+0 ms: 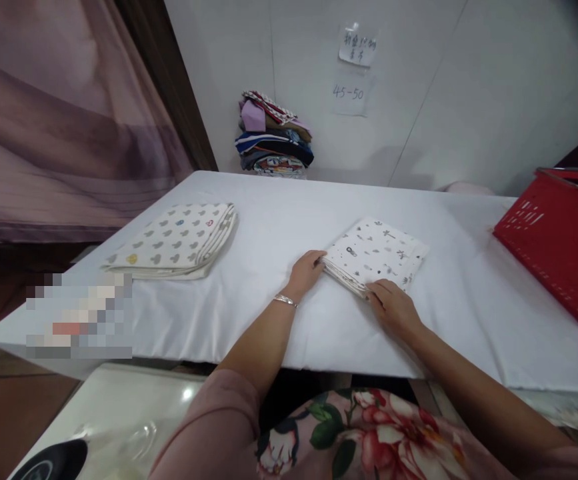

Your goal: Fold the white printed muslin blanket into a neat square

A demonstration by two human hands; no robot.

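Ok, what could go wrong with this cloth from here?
The left hand and right hand touch the folded cloth along its layered edge; an uneven pull might skew the layers. The white tablecloth is wrinkled, so it could bunch if the cloth is slid.

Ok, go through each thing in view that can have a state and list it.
Small-print cloth, folded flat
Left hand, touching that cloth's left corner
Right hand, touching its near edge
Grey-motif cloth, folded in layers
Fabric pile, folded and stacked
White tablecloth, spread, slightly creased
Red basket, inside hidden
Curtain, hanging
Paper notes, stuck to the wall
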